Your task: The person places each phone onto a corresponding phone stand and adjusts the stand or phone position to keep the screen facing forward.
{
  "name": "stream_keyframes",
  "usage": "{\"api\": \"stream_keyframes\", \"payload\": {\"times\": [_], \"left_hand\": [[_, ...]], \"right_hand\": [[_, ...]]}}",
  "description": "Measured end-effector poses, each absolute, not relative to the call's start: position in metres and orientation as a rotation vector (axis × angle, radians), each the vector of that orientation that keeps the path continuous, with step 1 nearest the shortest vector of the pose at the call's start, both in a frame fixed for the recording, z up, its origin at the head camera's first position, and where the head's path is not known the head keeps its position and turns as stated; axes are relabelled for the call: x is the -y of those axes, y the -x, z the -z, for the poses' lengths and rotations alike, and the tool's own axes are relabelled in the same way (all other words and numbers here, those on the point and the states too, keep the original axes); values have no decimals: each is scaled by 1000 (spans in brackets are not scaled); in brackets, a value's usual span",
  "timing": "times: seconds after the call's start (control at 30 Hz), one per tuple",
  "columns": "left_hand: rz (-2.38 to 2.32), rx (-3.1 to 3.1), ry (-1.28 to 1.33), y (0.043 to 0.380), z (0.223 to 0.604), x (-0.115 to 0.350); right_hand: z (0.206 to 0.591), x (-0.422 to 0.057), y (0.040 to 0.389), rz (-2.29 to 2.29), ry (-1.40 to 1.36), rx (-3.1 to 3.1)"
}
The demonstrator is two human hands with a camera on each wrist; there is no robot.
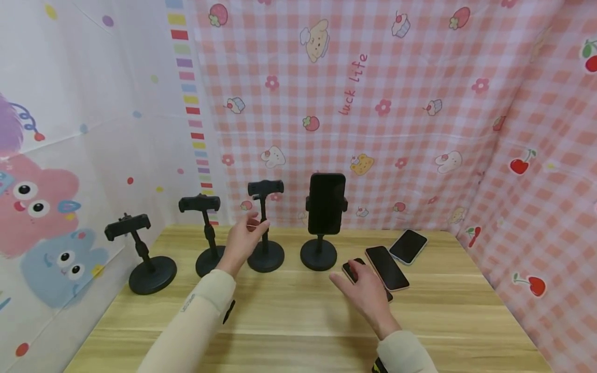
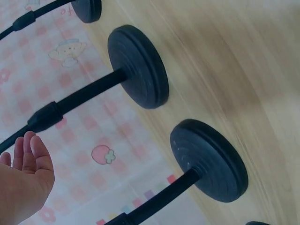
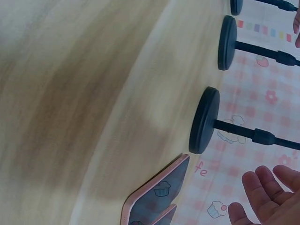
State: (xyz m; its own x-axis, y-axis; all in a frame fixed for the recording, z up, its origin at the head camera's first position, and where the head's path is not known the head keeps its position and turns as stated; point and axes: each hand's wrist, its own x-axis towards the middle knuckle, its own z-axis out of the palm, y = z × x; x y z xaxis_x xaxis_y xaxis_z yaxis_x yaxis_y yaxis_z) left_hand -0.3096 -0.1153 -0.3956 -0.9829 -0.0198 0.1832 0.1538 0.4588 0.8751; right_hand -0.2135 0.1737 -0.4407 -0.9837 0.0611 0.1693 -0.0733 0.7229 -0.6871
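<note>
My left hand (image 1: pixel 242 241) is raised beside the pole of a black phone stand (image 1: pixel 266 257), fingers loosely bent and holding nothing. In the left wrist view, its fingertips (image 2: pixel 40 152) are close to the pole; contact cannot be told. A dark-screened phone (image 1: pixel 327 204) sits upright in the clamp of another stand (image 1: pixel 319 255). My right hand (image 1: pixel 366 295) hovers over a flat phone (image 1: pixel 349 270), partly hiding it. The right wrist view shows that hand's fingers (image 3: pixel 258 190) spread and relaxed, gripping nothing. Next to it lie a pink-edged phone (image 1: pixel 388 268) and a light-edged phone (image 1: pixel 408 247).
Two more black stands with vacant clamps, one at far left (image 1: pixel 153 274) and one partly behind my left hand (image 1: pixel 205 263), stand on the wooden table (image 1: pixel 289 321). A pink checked cloth (image 1: pixel 298 77) hangs close behind the table; a patterned white cloth (image 1: pixel 116 155) borders the left.
</note>
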Motion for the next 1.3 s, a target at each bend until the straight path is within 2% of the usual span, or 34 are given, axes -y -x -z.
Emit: {"api": "stream_keyframes", "payload": {"times": [0.57,1.3], "left_hand": [[1487,2583,96,335,385,118],[1356,2563,148,349,383,111]], "right_hand": [[456,-168,210,-795,-63,2864],[458,-174,211,-784,-61,2871]]}}
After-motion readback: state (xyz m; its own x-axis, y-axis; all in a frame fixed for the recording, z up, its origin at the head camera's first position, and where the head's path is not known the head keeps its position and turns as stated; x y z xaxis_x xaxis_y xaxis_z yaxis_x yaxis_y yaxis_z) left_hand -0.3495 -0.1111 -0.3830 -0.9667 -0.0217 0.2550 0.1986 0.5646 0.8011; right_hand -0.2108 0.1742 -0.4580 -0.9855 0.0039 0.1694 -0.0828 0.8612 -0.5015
